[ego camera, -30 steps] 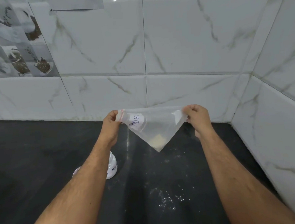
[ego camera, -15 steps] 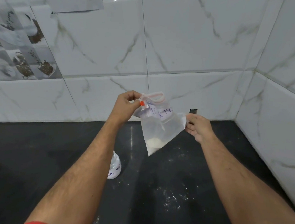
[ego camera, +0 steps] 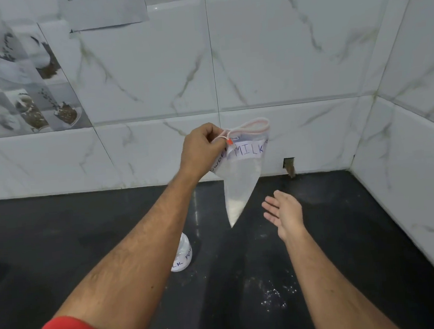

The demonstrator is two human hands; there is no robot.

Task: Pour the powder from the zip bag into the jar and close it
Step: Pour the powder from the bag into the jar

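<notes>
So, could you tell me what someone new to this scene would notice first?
Most striking is the clear zip bag labelled MILK, dangling above the black counter from the left hand, which pinches its top corner; white powder sits in its lowest point. The right hand hovers open beside it, apart from the bag. A small labelled jar stands on the counter, partly hidden behind the left forearm.

A black countertop (ego camera: 347, 245) fills the lower half of the view. White specks (ego camera: 275, 296) are scattered on it toward 5 o'clock, with a fainter dusting near 6 o'clock. White marble-veined wall tiles (ego camera: 280, 55) rise behind it and turn a corner at 3 o'clock. A patterned tile panel (ego camera: 20, 86) with dark motifs sits at 10 o'clock. A sheet of paper (ego camera: 105, 9) hangs at 11 o'clock. A small notch (ego camera: 288, 165) breaks the tile base, right of centre.
</notes>
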